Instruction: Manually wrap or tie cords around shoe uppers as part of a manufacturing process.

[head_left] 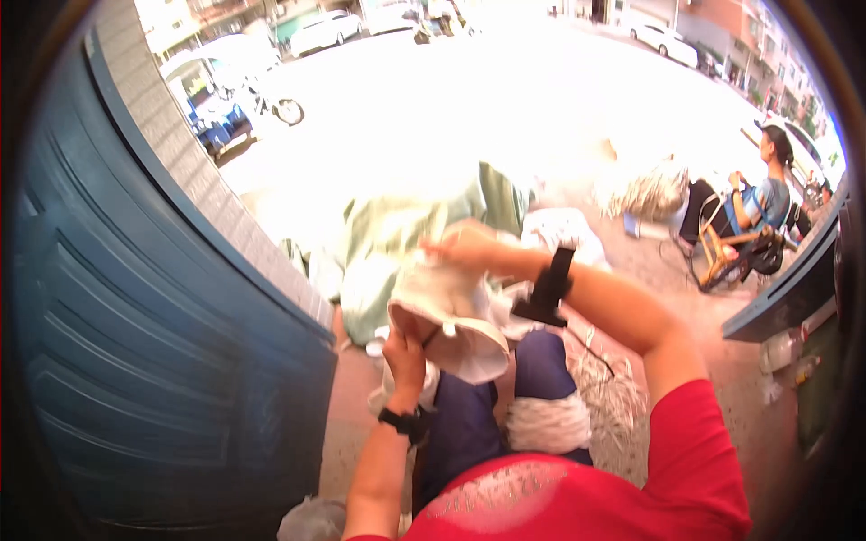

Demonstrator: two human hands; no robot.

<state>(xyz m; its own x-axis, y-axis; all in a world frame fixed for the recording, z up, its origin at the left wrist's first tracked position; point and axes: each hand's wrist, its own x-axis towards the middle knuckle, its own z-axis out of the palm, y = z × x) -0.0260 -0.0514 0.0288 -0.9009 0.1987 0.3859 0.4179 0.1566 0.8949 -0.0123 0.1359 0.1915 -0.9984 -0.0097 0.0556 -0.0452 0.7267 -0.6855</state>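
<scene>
A cream-white cloth piece shaped like a bucket hat (465, 347) hangs over my lap, its wide opening tilted toward me. My left hand (405, 361) is closed on the left side of its rim. At the far end of the hat, my right hand (469, 250) reaches across to the left with its fingers drawn together; glare washes out what is between them. Each wrist wears a black band. Behind the hat lies a heap of pale green cloth or sacking (383, 225), partly covered by my right arm.
Left of me stands a blue panelled door (171, 316). Loose white strips (609, 397) lie on the floor by my right leg, and a pale bundle (649, 189) sits farther right. Another person (767, 198) sits at right near a wooden stool (722, 257). Vehicles line the bright street.
</scene>
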